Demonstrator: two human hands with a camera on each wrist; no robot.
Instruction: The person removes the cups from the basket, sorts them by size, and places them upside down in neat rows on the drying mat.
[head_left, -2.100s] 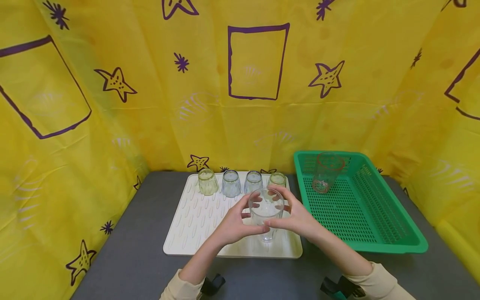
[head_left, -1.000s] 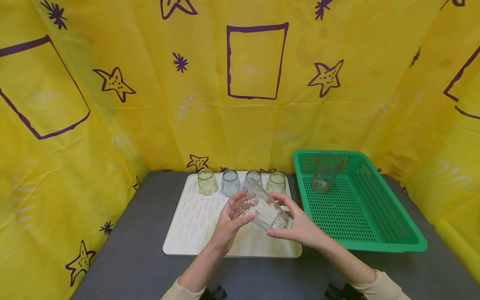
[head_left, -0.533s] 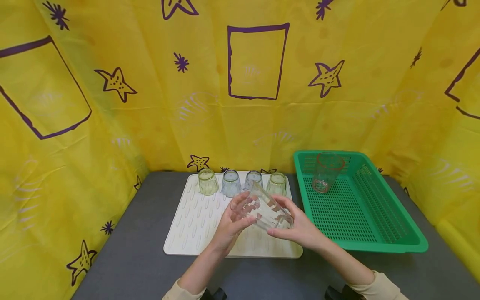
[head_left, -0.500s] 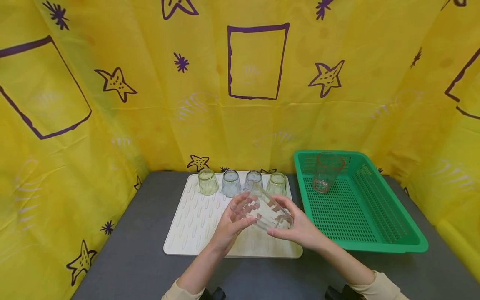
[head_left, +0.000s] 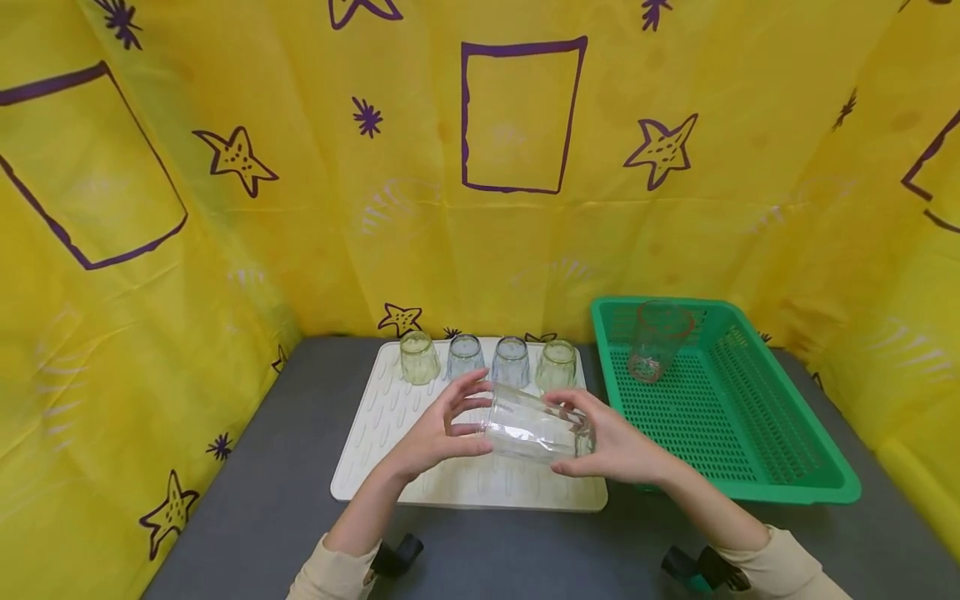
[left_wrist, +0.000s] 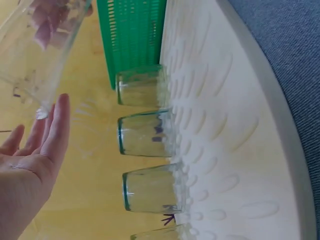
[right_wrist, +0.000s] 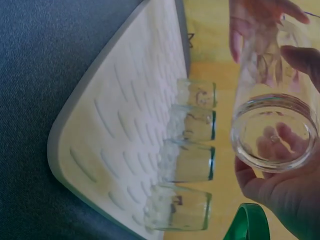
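Observation:
A tall clear drinking glass (head_left: pixel 528 427) lies nearly on its side in the air over the white draining mat (head_left: pixel 382 454), mouth to the left, base to the right. My right hand (head_left: pixel 621 443) grips it near the base, thumb below and fingers over the far side; the thick round base (right_wrist: pixel 274 135) faces the right wrist camera. At the mouth end my left hand (head_left: pixel 438 432) has its fingers spread and extended, fingertips right at the rim. In the left wrist view the left hand's fingers (left_wrist: pixel 57 127) look straight beside the glass wall (left_wrist: pixel 35 55).
Several short glasses stand upside down along the mat's back edge, including a green one (head_left: pixel 418 358) at the left and a blue one (head_left: pixel 511 362). Right of the mat sits a green perforated basket (head_left: pixel 787 492) holding a tall red-rimmed glass (head_left: pixel 660 337). A yellow patterned cloth (head_left: pixel 300 275) hangs behind.
The glass went from upright between both hands to tilted, then nearly level. My left hand has loosened and moved left to its mouth end, while the right hand keeps its grip near the base.

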